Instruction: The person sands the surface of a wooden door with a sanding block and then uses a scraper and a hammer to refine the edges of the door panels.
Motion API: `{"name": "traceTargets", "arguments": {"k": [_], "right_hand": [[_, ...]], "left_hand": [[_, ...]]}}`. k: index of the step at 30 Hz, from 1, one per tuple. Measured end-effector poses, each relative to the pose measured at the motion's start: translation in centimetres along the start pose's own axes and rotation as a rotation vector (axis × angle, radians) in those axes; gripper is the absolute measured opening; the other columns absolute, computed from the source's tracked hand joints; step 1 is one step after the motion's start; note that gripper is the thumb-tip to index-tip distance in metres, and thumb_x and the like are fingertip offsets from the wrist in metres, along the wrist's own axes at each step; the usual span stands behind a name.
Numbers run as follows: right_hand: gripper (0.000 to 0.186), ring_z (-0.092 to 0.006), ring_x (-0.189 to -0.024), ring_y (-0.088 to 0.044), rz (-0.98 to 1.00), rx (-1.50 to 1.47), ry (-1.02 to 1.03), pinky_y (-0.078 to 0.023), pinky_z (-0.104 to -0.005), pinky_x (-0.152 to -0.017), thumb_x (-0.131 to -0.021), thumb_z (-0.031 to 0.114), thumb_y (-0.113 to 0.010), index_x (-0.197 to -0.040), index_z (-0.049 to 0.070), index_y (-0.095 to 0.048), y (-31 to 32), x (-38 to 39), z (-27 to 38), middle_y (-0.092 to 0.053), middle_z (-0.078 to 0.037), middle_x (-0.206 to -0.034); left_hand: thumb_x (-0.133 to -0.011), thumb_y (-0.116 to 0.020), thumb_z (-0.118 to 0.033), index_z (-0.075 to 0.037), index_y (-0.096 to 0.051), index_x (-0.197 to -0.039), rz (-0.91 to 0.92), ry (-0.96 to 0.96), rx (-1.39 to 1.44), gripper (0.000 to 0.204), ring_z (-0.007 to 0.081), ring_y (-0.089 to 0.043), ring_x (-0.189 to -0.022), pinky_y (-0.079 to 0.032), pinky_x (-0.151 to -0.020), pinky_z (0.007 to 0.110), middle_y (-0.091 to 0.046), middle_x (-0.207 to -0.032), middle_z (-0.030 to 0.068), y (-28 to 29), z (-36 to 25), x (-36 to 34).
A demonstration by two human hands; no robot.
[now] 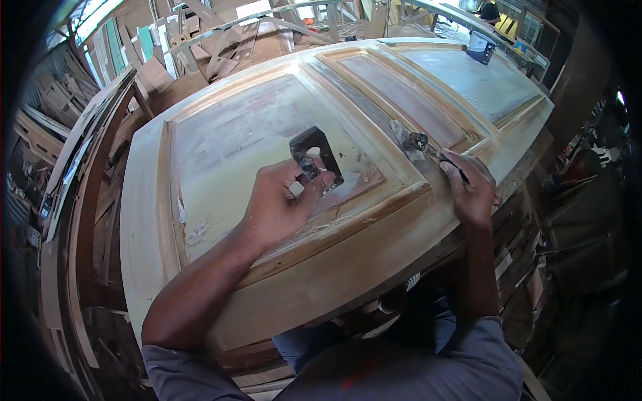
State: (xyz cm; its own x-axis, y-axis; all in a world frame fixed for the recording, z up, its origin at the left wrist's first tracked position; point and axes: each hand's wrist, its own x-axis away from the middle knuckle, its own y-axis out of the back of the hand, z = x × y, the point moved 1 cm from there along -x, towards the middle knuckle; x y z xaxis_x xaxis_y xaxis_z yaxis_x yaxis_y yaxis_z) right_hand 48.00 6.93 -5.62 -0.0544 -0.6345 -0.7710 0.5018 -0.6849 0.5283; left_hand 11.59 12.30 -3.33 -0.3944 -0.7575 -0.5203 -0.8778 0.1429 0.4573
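Note:
A large panelled wooden door [334, 281] lies flat before me, with pale patches smeared over its panels. My left hand [287, 200] is closed, thumb and fingers pinching a flat black piece [326, 148] with a round hole, tilted above the left panel. Dark lumpy bits sit near the fingertips on it. To the right, my right hand [470, 184] is closed round a slim tool at the door's near edge; the grip hides most of it and its kind is unclear. Just beyond those fingers, a crumpled clear plastic bag [401, 137] and a small dark round object [418, 141] rest on the frame.
A white-and-dark bucket [479, 50] stands at the door's far right. Long boards [87, 200] are stacked along the left, and scrap wood [227, 50] is piled behind. Another person [489, 12] is at the back right, near a bench.

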Motion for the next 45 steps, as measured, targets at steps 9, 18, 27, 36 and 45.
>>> {"name": "traceTargets", "arguments": {"k": [9, 18, 27, 36, 45], "right_hand": [[0.023, -0.0331, -0.108, -0.077, 0.005, 0.000, -0.109, -0.058, -0.0426, -0.100, -0.099, 0.007, -0.076, -0.120, 0.000, -0.081, -0.8, 0.3, -0.1, -0.082, -0.018, -0.114], [0.022, -0.0307, -0.110, -0.076, -0.007, 0.027, -0.108, -0.058, -0.0412, -0.100, -0.101, 0.006, -0.075, -0.122, 0.000, -0.081, -1.0, 0.5, -0.5, -0.081, -0.017, -0.115], [0.025, -0.0268, -0.112, -0.075, -0.183, -0.070, -0.231, -0.058, -0.0397, -0.101, -0.106, 0.006, -0.072, -0.130, 0.000, -0.077, -1.3, 1.2, -2.1, -0.079, -0.016, -0.121], [0.021, -0.0343, -0.111, -0.073, -0.008, 0.188, -0.287, -0.056, -0.0446, -0.101, -0.103, 0.011, -0.074, -0.122, 0.004, -0.078, -1.2, 0.3, -1.5, -0.079, -0.017, -0.118], [0.022, -0.0292, -0.107, -0.075, -0.011, 0.279, -0.239, -0.056, -0.0410, -0.099, -0.103, 0.015, -0.076, -0.121, 0.004, -0.080, -1.0, 0.3, -1.4, -0.080, -0.014, -0.114]], "left_hand": [[-0.100, -0.076, -0.003, -0.002, -0.079, -0.111, 0.110, -0.015, 0.030, 0.012, 0.0188, -0.072, -0.076, -0.058, -0.075, 0.036, -0.079, -0.089, 0.0160, -0.2, 0.6, 0.2], [-0.102, -0.079, -0.005, 0.002, -0.077, -0.105, -0.143, 0.080, 0.096, 0.008, 0.0075, -0.070, -0.087, -0.056, -0.080, 0.030, -0.081, -0.092, 0.0059, 0.5, 0.5, -0.2], [-0.102, -0.079, -0.013, 0.002, -0.080, -0.109, 0.053, 0.157, 0.076, 0.016, 0.0147, -0.076, -0.081, -0.059, -0.077, 0.035, -0.082, -0.090, 0.0146, 1.0, 1.0, -0.2], [-0.102, -0.079, -0.009, 0.001, -0.080, -0.110, -0.042, 0.173, 0.080, 0.013, 0.0110, -0.072, -0.077, -0.057, -0.073, 0.033, -0.082, -0.091, 0.0102, 1.5, 1.8, -0.3], [-0.102, -0.080, -0.014, 0.003, -0.080, -0.109, 0.016, 0.177, 0.013, 0.018, 0.0121, -0.073, -0.076, -0.057, -0.071, 0.033, -0.082, -0.088, 0.0136, 1.3, 1.0, -0.4]]}}
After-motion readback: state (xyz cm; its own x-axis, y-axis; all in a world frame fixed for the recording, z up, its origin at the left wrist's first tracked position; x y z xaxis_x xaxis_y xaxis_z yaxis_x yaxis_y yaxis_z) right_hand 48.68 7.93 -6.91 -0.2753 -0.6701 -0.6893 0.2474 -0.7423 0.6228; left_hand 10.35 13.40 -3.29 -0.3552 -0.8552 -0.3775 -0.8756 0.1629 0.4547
